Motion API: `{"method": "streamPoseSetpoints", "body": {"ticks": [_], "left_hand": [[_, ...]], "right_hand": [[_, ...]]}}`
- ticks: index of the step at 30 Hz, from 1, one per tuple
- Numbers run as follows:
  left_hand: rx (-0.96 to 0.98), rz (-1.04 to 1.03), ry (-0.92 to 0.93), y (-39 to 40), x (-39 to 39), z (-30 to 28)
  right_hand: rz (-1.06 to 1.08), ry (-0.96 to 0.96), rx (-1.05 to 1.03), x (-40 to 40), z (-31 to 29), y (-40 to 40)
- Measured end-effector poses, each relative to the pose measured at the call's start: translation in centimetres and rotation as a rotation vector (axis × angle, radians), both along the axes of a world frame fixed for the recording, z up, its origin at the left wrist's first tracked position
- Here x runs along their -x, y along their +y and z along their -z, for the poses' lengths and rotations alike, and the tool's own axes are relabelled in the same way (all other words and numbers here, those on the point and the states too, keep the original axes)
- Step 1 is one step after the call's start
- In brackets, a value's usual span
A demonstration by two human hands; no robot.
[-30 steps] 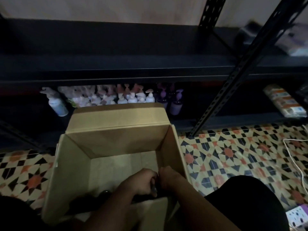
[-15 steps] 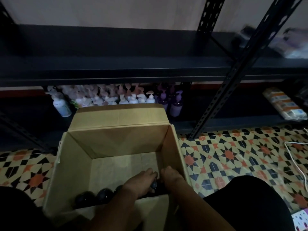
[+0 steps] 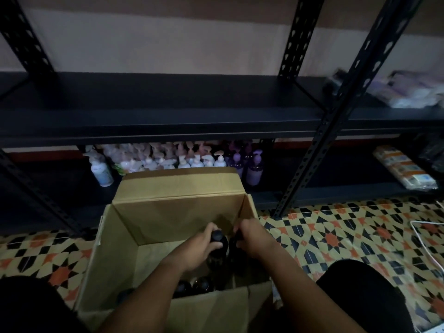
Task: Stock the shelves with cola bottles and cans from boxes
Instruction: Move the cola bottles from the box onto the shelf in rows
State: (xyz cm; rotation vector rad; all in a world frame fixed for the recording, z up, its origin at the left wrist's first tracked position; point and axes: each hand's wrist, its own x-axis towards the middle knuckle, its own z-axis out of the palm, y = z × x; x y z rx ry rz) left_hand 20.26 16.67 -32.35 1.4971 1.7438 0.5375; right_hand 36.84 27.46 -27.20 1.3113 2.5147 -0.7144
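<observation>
Both hands risen, left hand (image 3: pixel 199 246), right hand (image 3: pixel 254 239) gripping dark capped cola bottles (image 3: pixel 217 246)

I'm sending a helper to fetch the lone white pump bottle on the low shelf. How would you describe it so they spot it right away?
Start at the open cardboard box on the patterned floor and look to the bottom shelf behind it, where pump bottles stand in a cluster. The white pump bottle stands at the cluster's far left, nearer the front. Unlike its upright pink and purple neighbours, it looks tilted and stands apart.
</observation>
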Motion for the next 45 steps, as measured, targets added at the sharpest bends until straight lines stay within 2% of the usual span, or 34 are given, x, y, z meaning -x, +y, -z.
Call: {"method": "streamPoseSetpoints", "body": {"ticks": [4, 9, 17, 22, 28, 35, 45], "left_hand": [[-0.151, -0.089, -0.05, 0.6, 1.5, -2.0], [-0.337, -0.172, -0.114, 1.8, 2.8, -6.1], [-0.539, -0.265, -0.076, 3.3, 5.5, -13.1], [-0.665, -0.351, -0.122, 4.7, 7.6, -16.0], [-0.916, -0.373, -0.212, 7.2, 9.4, -21.0], [-1.085, -0.383, -0.287, 9.1, 10.7, -33.6], [-1.114, -0.302, -0.474, 10.6, 10.4, -58.6]], "right_hand": [[0.044, 0.157, -0.057, 0.4, -2.6, 0.6], [0.029, 0.475, -0.195, 0.9, -5.4, 0.9], [0.046, 0.893, -0.193, 4.0, -8.7, 2.3], [0.076, 1.116, -0.276, 7.4, -11.4, 3.2], [0.073, 1.327, -0.294, 11.4, -16.0, 4.7], [0.056, 1.475, -0.35, 13.9, -27.0, 5.7], [0.061, 1.568, -0.416, 13.5, -51.5, 5.7]]}}
